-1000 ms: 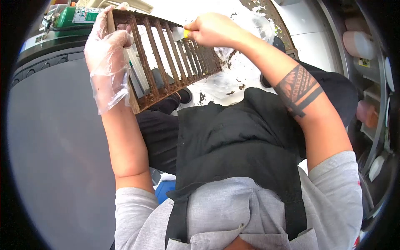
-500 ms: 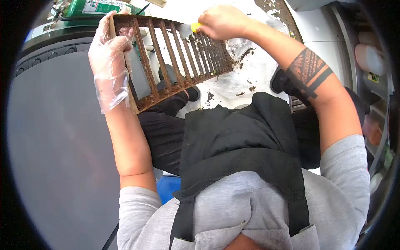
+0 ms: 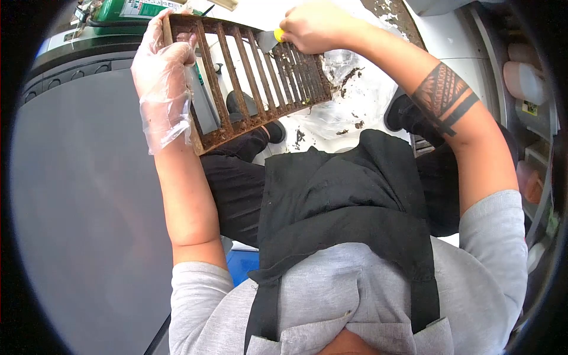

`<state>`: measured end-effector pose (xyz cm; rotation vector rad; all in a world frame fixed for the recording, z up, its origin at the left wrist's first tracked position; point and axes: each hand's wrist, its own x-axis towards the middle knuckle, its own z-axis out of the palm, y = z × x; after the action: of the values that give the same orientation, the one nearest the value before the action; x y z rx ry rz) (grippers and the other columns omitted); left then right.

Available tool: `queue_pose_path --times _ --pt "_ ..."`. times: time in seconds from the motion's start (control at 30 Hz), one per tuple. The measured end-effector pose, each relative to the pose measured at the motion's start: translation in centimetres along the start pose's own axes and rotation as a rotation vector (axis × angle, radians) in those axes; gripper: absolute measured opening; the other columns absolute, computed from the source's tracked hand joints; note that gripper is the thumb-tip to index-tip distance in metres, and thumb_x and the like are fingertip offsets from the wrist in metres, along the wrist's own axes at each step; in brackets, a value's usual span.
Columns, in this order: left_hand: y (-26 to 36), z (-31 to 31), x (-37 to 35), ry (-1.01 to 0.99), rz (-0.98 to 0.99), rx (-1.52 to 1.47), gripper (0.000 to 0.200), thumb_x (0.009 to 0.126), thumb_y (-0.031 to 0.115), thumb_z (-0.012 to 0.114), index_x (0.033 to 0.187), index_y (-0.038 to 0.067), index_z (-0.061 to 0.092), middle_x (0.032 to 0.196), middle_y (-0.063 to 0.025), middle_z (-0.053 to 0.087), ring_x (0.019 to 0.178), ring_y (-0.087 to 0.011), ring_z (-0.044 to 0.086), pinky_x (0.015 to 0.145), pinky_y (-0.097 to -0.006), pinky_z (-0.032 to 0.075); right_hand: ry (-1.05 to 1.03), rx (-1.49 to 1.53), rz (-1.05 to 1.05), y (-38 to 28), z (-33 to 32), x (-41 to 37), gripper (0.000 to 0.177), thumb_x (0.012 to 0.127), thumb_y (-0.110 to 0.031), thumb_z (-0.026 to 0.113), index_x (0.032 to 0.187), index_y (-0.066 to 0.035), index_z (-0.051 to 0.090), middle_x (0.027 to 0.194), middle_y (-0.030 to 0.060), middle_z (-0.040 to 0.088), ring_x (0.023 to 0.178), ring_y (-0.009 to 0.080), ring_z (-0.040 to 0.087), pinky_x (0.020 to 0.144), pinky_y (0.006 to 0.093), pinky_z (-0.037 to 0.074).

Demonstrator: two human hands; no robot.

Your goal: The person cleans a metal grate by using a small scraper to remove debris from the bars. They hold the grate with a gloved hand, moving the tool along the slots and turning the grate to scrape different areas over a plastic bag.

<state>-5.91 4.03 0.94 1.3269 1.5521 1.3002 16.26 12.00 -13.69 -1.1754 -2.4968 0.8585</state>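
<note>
A rusty, dirt-caked metal grate (image 3: 236, 80) with parallel bars is held up at a tilt over the floor. My left hand (image 3: 163, 71), in a clear plastic glove, is closed around its left end. My right hand (image 3: 313, 26), with no glove showing, is closed on the yellow handle of a scraper (image 3: 269, 41). The scraper's flat grey blade lies against the bars near the grate's far edge. My right fingers partly cover the handle.
Clear plastic sheeting (image 3: 337, 121) with dark crumbs lies on the floor between my shoes. A grey panel (image 3: 89, 177) fills the left side. Behind it is a green container (image 3: 121, 15). A shelf with bottles (image 3: 523, 80) stands at the right.
The grate and my left hand have shifted slightly right and up. My right hand has also risen a little, and the scraper blade still rests on the bars.
</note>
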Motion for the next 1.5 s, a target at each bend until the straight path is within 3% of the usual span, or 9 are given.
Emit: queue_pose_path --times 0.3,0.4,0.67,0.8,0.93,1.1,1.2,1.27,1.5 --pt "0.3 -0.2 0.0 -0.026 -0.011 0.045 0.072 0.068 -0.016 0.049 0.139 -0.004 0.057 0.117 -0.0166 0.060 0.103 -0.0200 0.062 0.107 -0.0341 0.053 0.015 -0.287 -0.285 -1.9 -2.1 -3.9 0.018 0.083 -0.015 0.062 0.081 -0.002 0.074 0.068 0.0188 0.068 0.059 0.0335 0.065 0.057 0.0440 0.051" --pt "0.5 -0.1 0.0 -0.010 -0.031 0.075 0.072 0.069 -0.015 0.049 0.139 -0.002 0.058 0.120 -0.0167 0.060 0.106 -0.0209 0.062 0.107 -0.0320 0.052 0.055 -0.368 -0.082 -1.5 -1.6 -4.7 0.035 0.091 -0.035 0.069 0.095 -0.001 0.075 0.084 0.0205 0.072 0.079 0.0365 0.071 0.078 0.0459 0.056" --pt "0.8 0.9 -0.6 0.020 0.009 -0.004 0.071 0.070 -0.012 0.052 0.139 -0.001 0.058 0.121 -0.0131 0.063 0.113 -0.0220 0.063 0.100 -0.0267 0.052 0.116 0.628 0.572 -4.4 3.0 -5.0 0.037 0.096 -0.033 0.066 0.107 0.003 0.068 0.071 0.0087 0.068 0.059 0.0153 0.068 0.049 0.0328 0.054" --pt "1.0 0.8 -0.8 -0.004 -0.007 0.006 0.071 0.070 -0.013 0.052 0.140 -0.001 0.059 0.117 -0.0123 0.063 0.105 -0.0202 0.064 0.099 -0.0265 0.052 0.220 0.777 0.593 -5.2 4.7 -4.1 0.035 0.095 -0.028 0.068 0.112 0.003 0.066 0.072 0.0079 0.068 0.056 0.0127 0.064 0.044 0.0281 0.051" --pt "0.9 0.8 -0.9 -0.027 0.020 0.044 0.070 0.070 -0.013 0.051 0.138 -0.001 0.060 0.115 -0.0115 0.062 0.100 -0.0179 0.064 0.098 -0.0276 0.054 0.400 0.579 0.579 -5.0 6.4 -2.9 0.027 0.092 -0.025 0.070 0.101 0.000 0.072 0.078 0.0089 0.072 0.057 0.0144 0.065 0.053 0.0329 0.053" --pt "0.1 0.4 -0.3 -0.050 0.065 -0.018 0.069 0.070 -0.016 0.049 0.137 -0.004 0.060 0.115 -0.0110 0.061 0.101 -0.0171 0.062 0.100 -0.0310 0.055 0.599 0.447 0.498 -5.8 8.0 -3.2 0.032 0.090 -0.029 0.068 0.094 0.004 0.068 0.090 0.0279 0.071 0.089 0.0383 0.072 0.081 0.0442 0.055" --pt "0.5 1.3 -0.8 -0.052 0.064 0.004 0.069 0.071 -0.016 0.046 0.138 -0.007 0.057 0.120 -0.0135 0.061 0.106 -0.0189 0.062 0.103 -0.0333 0.054 0.608 0.418 0.520 -6.9 8.7 -3.3 0.031 0.089 -0.023 0.064 0.102 0.005 0.063 0.095 0.0289 0.070 0.095 0.0435 0.069 0.086 0.0482 0.054" --pt "1.9 2.7 -2.0 0.018 0.086 -0.090 0.055 0.072 -0.012 0.045 0.124 -0.007 0.062 0.094 -0.0033 0.062 0.073 -0.0094 0.054 0.066 -0.0199 0.047 0.612 0.432 0.503 -6.5 9.3 -3.3 0.031 0.090 -0.023 0.065 0.105 0.004 0.062 0.094 0.0289 0.070 0.093 0.0440 0.069 0.085 0.0481 0.055" --pt "2.3 2.8 -2.0 -0.001 0.057 -0.058 0.059 0.070 -0.013 0.046 0.127 -0.005 0.062 0.097 -0.0047 0.062 0.076 -0.0098 0.054 0.071 -0.0197 0.048 0.703 0.441 0.404 -4.9 10.8 -3.3 0.030 0.091 -0.028 0.070 0.105 -0.001 0.066 0.092 0.0266 0.071 0.090 0.0434 0.070 0.081 0.0467 0.056"
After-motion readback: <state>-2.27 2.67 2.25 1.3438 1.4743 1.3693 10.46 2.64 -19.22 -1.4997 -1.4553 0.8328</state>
